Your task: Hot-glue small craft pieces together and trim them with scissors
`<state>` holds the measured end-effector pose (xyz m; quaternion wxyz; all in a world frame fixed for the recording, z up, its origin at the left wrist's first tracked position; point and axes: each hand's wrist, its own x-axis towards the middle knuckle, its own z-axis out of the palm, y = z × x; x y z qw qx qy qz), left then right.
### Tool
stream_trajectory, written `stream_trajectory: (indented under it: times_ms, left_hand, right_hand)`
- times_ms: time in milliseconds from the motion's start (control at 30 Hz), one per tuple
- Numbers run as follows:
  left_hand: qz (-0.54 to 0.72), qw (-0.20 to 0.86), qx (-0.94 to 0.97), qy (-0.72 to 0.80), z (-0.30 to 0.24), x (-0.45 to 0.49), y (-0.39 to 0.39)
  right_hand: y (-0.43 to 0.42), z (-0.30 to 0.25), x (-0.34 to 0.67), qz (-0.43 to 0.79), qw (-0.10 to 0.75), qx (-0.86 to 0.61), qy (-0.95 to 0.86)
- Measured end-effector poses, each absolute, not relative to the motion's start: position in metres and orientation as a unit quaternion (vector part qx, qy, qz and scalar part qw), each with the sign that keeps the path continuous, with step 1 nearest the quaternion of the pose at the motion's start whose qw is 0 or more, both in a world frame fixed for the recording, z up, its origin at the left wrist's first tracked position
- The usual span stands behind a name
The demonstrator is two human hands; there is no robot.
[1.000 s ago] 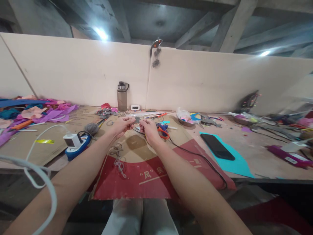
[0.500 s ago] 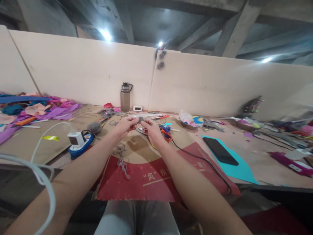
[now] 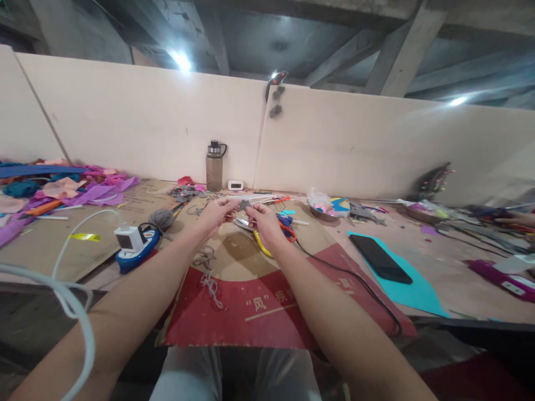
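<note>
Between my two hands is a small grey felt-like piece (image 3: pixel 243 205), held just above the table. My left hand (image 3: pixel 219 216) pinches its left edge between thumb and fingers. On its right side, my right hand (image 3: pixel 264 221) grips it with closed fingertips. Under and beside my right hand lie yellow-handled scissors (image 3: pixel 262 245), partly hidden by the hand. A tool with orange and blue parts (image 3: pixel 287 227) is just right of that wrist. Loose grey yarn (image 3: pixel 211 287) rests on the red and tan cardboard sheet (image 3: pixel 234 320) below my hands.
A water bottle (image 3: pixel 214 170) and small white clock (image 3: pixel 236 185) stand by the partition. Left are a blue power strip (image 3: pixel 137 253), a grey yarn ball (image 3: pixel 162 219) and coloured scraps (image 3: pixel 67 186). Right are a black phone (image 3: pixel 379 258) and a bowl (image 3: pixel 326 214). Another person's hand (image 3: pixel 516 219) shows far right.
Both hands stay on the grey piece, which has shifted slightly right and shows more of its shape. More of the yellow scissor handle is visible. Another person's hand has appeared at far right.
</note>
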<state>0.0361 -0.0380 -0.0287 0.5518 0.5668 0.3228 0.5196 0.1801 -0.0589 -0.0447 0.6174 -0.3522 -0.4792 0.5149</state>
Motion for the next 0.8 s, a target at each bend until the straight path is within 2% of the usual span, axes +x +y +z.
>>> stream_trajectory:
  times_ms: [200, 533, 800]
  left_hand:
    - [0.518, 0.507, 0.606, 0.329, -0.028, 0.036, -0.04]
    - [0.512, 0.501, 0.622, 0.317, -0.026, 0.037, -0.042]
    - [0.508, 0.395, 0.675, 0.361, -0.019, 0.037, -0.05]
  right_hand:
    - [-0.06, -0.044, 0.179, 0.514, 0.614, -0.35, -0.486]
    - [-0.061, -0.044, 0.179, 0.507, 0.622, -0.332, -0.495]
    - [-0.058, -0.041, 0.182, 0.432, 0.641, -0.362, -0.521]
